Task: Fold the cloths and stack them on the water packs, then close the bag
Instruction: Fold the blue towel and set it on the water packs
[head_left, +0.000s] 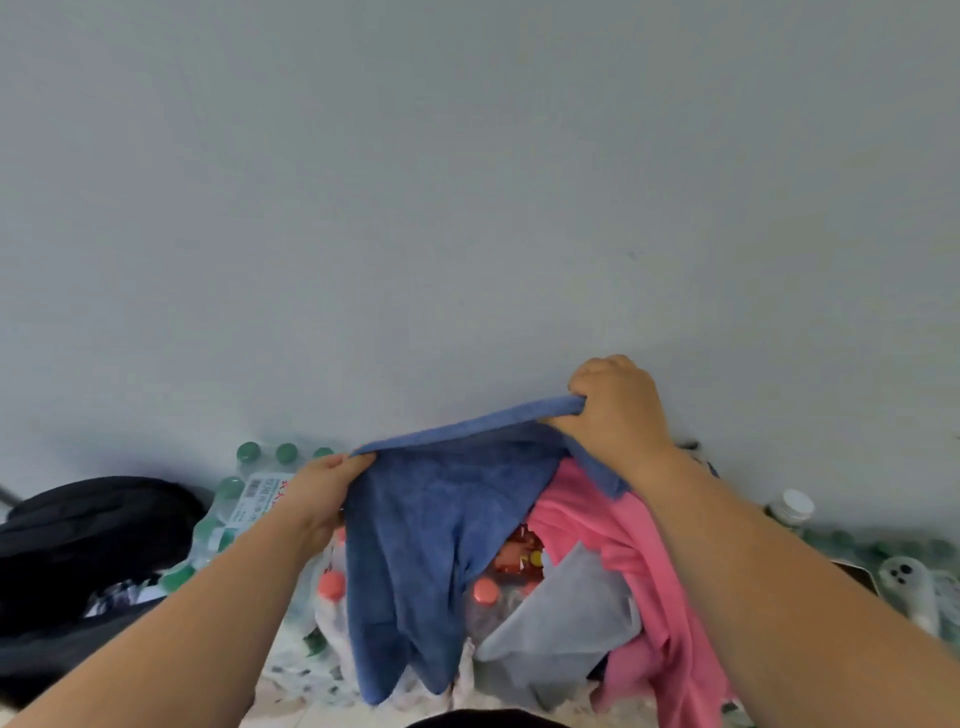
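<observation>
Blue terry cloth (431, 525) hangs stretched between the person's two hands in the head view, its top edge running from lower left up to the right. The left hand (324, 491) pinches the left corner, thumb on top and fingers tucked behind the fabric. The right hand (615, 410) is higher and farther off, close to the pale wall (467, 182), its fingers curled tight round the other corner.

The cloth's loose lower part drapes over a pack of pink-capped bottles (485, 592). Just right of it a pink cloth (644, 561) lies crumpled under the right forearm, with a grey cloth (566, 618) lying against its near left side, touching it.

To the left, a pack of green-capped bottles (244, 488) stands against the wall. A black bag (88, 535) slumps beside it at the far left; I cannot tell whether it is zipped. On the right, a white-capped bottle (792, 506) stands near the wall.
</observation>
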